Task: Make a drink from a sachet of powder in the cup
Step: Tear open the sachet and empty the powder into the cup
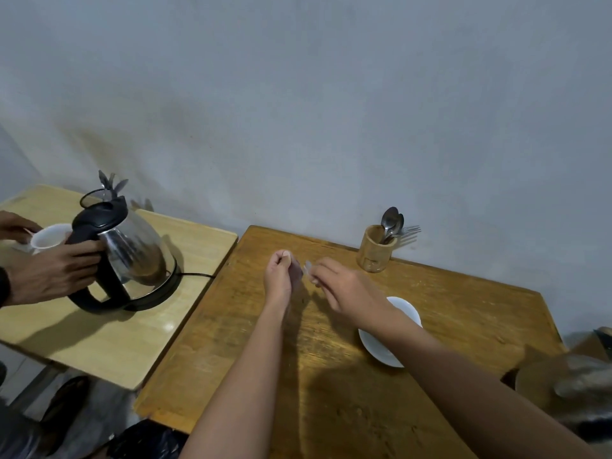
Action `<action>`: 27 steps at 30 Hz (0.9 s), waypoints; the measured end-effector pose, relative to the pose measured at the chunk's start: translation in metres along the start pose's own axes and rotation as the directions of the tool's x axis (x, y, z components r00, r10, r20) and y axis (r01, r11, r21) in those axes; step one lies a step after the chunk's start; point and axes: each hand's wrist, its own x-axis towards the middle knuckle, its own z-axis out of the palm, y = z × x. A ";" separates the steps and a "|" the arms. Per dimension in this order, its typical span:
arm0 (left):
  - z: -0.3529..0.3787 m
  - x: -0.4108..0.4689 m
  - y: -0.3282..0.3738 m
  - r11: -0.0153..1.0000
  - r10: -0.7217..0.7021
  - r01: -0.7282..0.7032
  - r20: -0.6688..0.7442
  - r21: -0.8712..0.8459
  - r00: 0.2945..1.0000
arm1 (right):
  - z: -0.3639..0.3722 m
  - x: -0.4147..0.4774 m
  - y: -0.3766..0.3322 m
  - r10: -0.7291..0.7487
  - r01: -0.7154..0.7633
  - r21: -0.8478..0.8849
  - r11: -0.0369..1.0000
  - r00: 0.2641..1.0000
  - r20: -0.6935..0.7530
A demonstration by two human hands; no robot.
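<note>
Hands: my left hand (pixel 281 271) and right hand (pixel 344 286) meet at centre frame over the darker bench (pixel 331 376).
Left grip: thumb and forefinger pinched shut; what it has hold of, if anything, I cannot tell.
Right grip: fingertips closed on a small pale, blurred scrap (pixel 307 268), probably the sachet or its torn strip; too smeared to be sure.
Saucer: a white saucer (pixel 407 313) lies at centre right, partly under my right forearm, with no cup on it.
Cup: the white cup (pixel 49 238) is far left, held by another person's hand (pixel 15 228) over the paler bench (pixel 132 326).
Kettle: a glass kettle (pixel 132 253) is tilted on its base, another hand (pixel 56 273) gripping its black handle; dark liquid sits low inside.
Spoons: a wooden holder (pixel 373 250) at upper right keeps spoons and forks.
Step in hand: I judge I am opening the sachet.
Doing it well: pinch close on both sides of the tear, pull apart slowly, keep the mouth upward so no powder spills, and wait for the cup before tipping.
</note>
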 end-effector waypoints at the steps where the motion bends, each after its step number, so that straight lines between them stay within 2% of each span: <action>1: 0.000 -0.001 0.001 1.000 0.012 -0.012 0.013 -0.002 1.000 | 0.000 0.001 0.001 0.078 -0.077 0.066 0.995 0.997 -0.018; 3: 0.000 -0.002 0.002 0.999 0.027 -0.028 0.036 0.041 0.999 | -0.002 0.004 0.003 0.211 -0.207 0.209 0.956 0.978 0.006; 5: 0.001 -0.002 0.001 0.991 0.071 -0.074 0.030 0.112 0.997 | -0.004 0.007 0.000 0.243 -0.238 0.270 0.933 0.970 0.017; 9: 0.004 -0.001 -0.001 0.941 0.214 -0.217 0.040 0.261 0.976 | 0.000 0.008 -0.008 0.191 -0.203 0.237 0.950 0.979 0.073; 13: 0.008 -0.001 -0.004 0.931 0.213 -0.206 0.009 0.302 0.977 | 0.002 0.007 -0.011 0.199 -0.200 0.202 0.959 0.980 0.027; 18: -0.003 0.007 -0.002 0.927 0.207 -0.180 -0.048 0.329 0.977 | 0.000 0.000 -0.019 0.133 -0.126 0.204 0.971 0.991 -0.019; 24: -0.005 0.004 0.002 0.931 0.241 -0.216 -0.051 0.295 0.969 | 0.018 -0.021 -0.007 0.433 -0.412 0.333 0.848 0.901 0.010; 27: -0.023 0.001 -0.005 0.945 0.230 -0.207 -0.061 0.254 0.971 | 0.050 -0.041 0.006 0.595 -0.600 0.402 0.692 0.789 0.152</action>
